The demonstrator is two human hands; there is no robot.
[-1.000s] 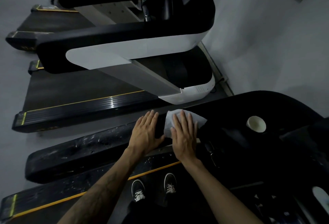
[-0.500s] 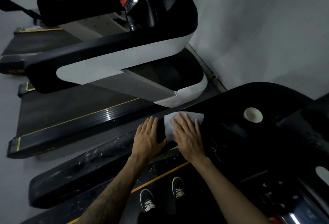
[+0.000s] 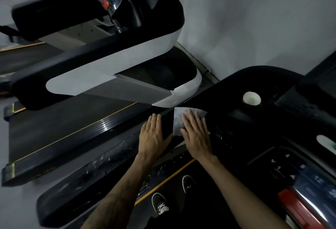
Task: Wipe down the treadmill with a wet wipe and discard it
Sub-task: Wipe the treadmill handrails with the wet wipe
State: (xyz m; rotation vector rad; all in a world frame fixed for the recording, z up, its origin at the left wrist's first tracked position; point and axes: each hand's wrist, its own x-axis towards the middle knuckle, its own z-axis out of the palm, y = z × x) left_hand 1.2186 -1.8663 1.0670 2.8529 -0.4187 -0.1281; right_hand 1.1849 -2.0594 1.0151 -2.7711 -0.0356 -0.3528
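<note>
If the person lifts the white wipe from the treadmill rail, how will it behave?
The wet wipe probably goes floppy: it already drapes over the black rail. It looks thin, so likely light. Under the flat right hand, it seems to slide easily.

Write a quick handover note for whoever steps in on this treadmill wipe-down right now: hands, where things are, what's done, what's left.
Right hand: flat, fingers straight, pressing the wet wipe onto the black handrail.
Left hand: flat on the same handrail beside the wipe, holding nothing.
Paper cup sits in the console holder.
Done: wipe is out and on the rail; how far wiping has got cannot be judged.
Left: probably the remaining rail and console, then discard the wipe; no bin in view.
</note>
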